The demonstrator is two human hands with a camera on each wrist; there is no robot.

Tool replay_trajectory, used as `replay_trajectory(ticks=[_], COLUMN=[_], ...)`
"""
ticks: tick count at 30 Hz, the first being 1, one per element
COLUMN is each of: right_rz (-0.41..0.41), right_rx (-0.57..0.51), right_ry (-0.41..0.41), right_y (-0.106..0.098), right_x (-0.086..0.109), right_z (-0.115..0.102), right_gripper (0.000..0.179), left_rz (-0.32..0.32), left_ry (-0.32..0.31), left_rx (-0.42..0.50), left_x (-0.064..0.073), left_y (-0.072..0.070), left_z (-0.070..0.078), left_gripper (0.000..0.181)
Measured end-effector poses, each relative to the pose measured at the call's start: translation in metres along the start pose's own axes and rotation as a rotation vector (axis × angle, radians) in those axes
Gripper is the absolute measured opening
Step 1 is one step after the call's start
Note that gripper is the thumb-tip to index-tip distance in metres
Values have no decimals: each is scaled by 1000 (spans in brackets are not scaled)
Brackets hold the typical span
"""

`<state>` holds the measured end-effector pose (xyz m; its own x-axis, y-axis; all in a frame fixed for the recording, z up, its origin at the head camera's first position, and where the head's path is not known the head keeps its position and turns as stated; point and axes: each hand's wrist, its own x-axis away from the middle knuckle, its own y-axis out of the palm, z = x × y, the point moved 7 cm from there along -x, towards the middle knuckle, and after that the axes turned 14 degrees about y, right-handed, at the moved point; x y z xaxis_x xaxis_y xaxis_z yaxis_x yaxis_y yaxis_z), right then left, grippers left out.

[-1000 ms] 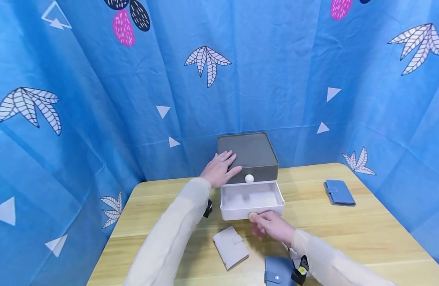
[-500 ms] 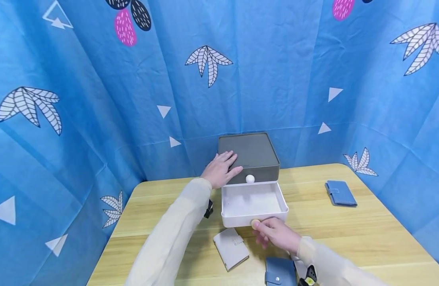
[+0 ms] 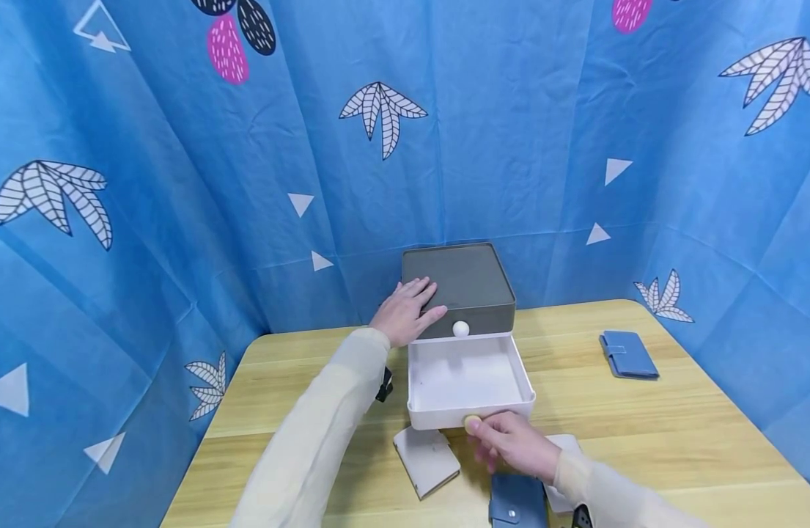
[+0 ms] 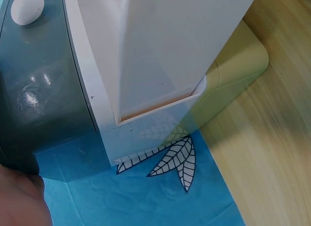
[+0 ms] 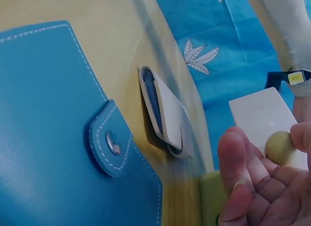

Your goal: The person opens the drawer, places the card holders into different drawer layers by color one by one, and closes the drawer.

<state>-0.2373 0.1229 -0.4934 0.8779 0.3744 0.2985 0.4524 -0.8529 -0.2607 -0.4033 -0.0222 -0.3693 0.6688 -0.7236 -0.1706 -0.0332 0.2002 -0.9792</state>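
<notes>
A small drawer cabinet (image 3: pixel 460 275) with a grey top stands at the back of the table. My left hand (image 3: pixel 407 315) rests on its left front corner, fingers spread. Below the grey section, the white drawer (image 3: pixel 470 374) is pulled well out, and nothing lies in it. My right hand (image 3: pixel 520 444) pinches the round yellowish knob (image 3: pixel 472 423) on the drawer's front. In the right wrist view, the thumb touches that knob (image 5: pixel 279 147) while other fingers curl loosely beside it. A white knob (image 3: pixel 460 328) sits on the grey section above. The left wrist view shows a yellow-green section (image 4: pixel 238 60) underneath.
A pale notebook (image 3: pixel 427 463) lies partly under the drawer's front. Nearer, a blue snap-strap notebook (image 3: pixel 518 500) lies beside another pale one (image 3: pixel 566 444), partly hidden by the right arm. A blue notebook (image 3: pixel 629 354) lies at the right. Blue curtain (image 3: pixel 510 147) surrounds the table.
My right hand has drawn the white drawer further out toward me, and its front now overlaps the pale notebook. The left hand has stayed on the cabinet's top.
</notes>
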Motion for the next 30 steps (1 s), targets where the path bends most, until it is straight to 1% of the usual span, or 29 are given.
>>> replay_trajectory(ticks=[8, 13, 18, 25, 30], right_rz=[-17, -28, -34, -27, -47], right_rx=[-40, -52, -67, -59, -51], right_ry=[33, 52, 52, 53, 47], right_y=[4, 4, 5, 4, 4], right_x=[0, 2, 4, 3, 3], right_z=[10, 10, 6, 7, 9], right_gripper=[43, 43, 44, 44, 44], left_rz=[-11, -7, -5, 4, 11], left_ry=[-4, 0, 2, 6, 11], left_rx=[2, 1, -4, -4, 0], left_x=[1, 0, -1, -1, -2], left_y=[0, 0, 1, 1, 2], left_z=[1, 1, 0, -1, -2], left_gripper=[72, 72, 73, 74, 75])
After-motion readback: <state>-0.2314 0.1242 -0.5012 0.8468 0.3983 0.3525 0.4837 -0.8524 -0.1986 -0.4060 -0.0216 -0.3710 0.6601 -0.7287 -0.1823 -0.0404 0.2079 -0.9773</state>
